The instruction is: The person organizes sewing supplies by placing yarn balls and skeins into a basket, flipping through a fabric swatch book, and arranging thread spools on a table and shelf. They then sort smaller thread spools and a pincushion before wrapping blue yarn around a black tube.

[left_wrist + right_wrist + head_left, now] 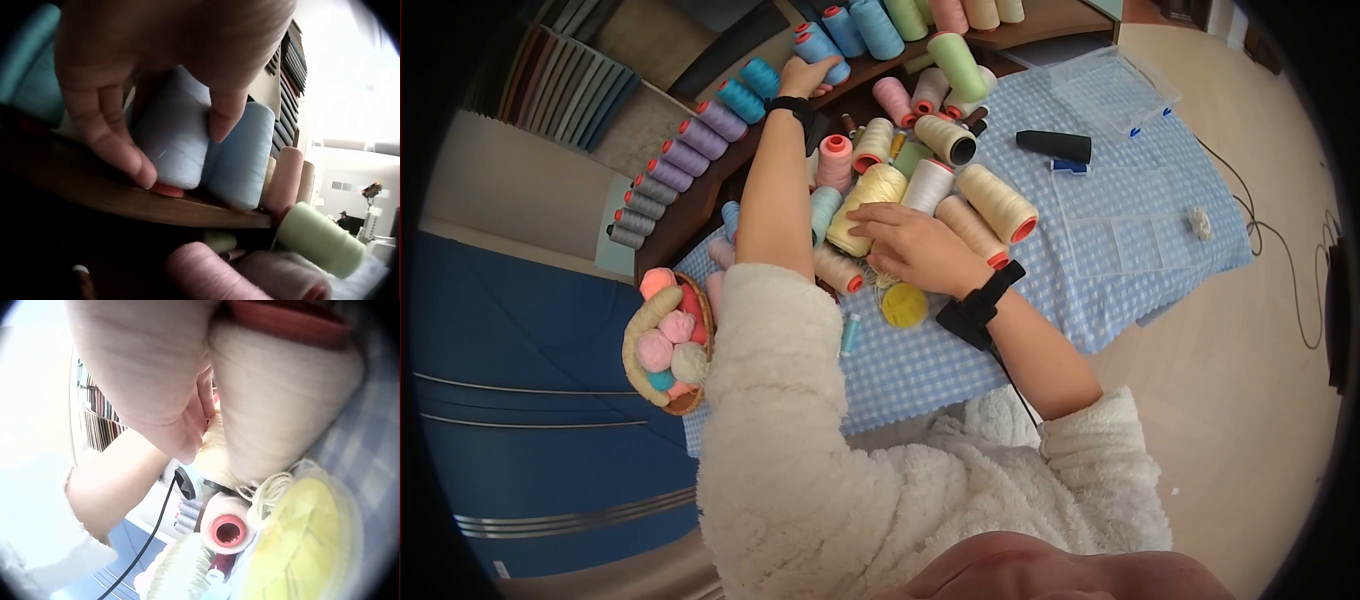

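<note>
At the raised wooden shelf, my left hand [802,78] grips a light blue thread cone [175,134] between thumb and fingers. In the left wrist view, the cone's red base [169,190] shows at the shelf edge, and another light blue cone [244,156] stands right beside it. My right hand [920,250] rests with loosely bent fingers on a pale yellow thread cone [878,188] in the pile on the table. Close to this hand lie a beige cone [972,230], a white cone [928,186] and a round yellow container [904,305].
Purple and grey cones [680,165] line the shelf's left part. A basket [700,392] of yarn balls stands at the left. On the blue checked cloth [900,385] are a black object [1053,146] and clear plastic boxes [1112,92]. A cable [1260,225] hangs at the right.
</note>
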Demonstrator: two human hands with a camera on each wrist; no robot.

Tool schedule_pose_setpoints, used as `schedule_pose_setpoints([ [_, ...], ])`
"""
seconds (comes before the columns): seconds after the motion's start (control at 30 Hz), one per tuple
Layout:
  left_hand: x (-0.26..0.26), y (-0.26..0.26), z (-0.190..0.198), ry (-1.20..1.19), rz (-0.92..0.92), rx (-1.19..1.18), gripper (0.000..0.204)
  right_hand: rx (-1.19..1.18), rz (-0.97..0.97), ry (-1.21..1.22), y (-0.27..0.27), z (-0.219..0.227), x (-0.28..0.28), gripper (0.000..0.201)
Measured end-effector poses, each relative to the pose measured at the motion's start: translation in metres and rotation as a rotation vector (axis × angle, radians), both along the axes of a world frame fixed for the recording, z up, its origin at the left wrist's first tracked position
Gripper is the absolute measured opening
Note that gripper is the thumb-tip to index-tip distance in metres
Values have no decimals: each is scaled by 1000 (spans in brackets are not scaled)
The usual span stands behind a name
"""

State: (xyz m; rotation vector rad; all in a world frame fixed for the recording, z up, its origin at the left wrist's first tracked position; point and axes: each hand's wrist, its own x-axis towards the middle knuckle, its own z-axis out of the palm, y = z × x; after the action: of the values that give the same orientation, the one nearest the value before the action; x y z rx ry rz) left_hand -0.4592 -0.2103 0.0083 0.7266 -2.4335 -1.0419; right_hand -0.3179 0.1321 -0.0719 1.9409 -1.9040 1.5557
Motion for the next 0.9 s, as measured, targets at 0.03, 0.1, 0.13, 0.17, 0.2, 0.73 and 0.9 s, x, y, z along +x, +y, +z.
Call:
schedule_pose_setpoints([
  [0.03,4,1,5,-35,63,-74,60,-3,1,-4,0,0,0,34],
  [0.1,11,-1,14,-108,190,-225,56,6,0,4,-1,0,-1,35],
  [0.13,9,-13,12,-109,198,-281,64,11,1,6,-1,0,-1,35],
  [0.17,10,-16,6,-78,228,-293,66,11,0,2,-1,-1,0,35],
  [0.2,9,-18,1,-43,256,-305,69,10,-2,0,-1,-1,0,35],
  [0.73,13,-33,-21,-39,127,-260,19,-9,3,-2,-2,0,-1,36],
  [0.9,12,-38,-24,-3,150,-147,15,-7,-6,11,-1,0,0,36],
])
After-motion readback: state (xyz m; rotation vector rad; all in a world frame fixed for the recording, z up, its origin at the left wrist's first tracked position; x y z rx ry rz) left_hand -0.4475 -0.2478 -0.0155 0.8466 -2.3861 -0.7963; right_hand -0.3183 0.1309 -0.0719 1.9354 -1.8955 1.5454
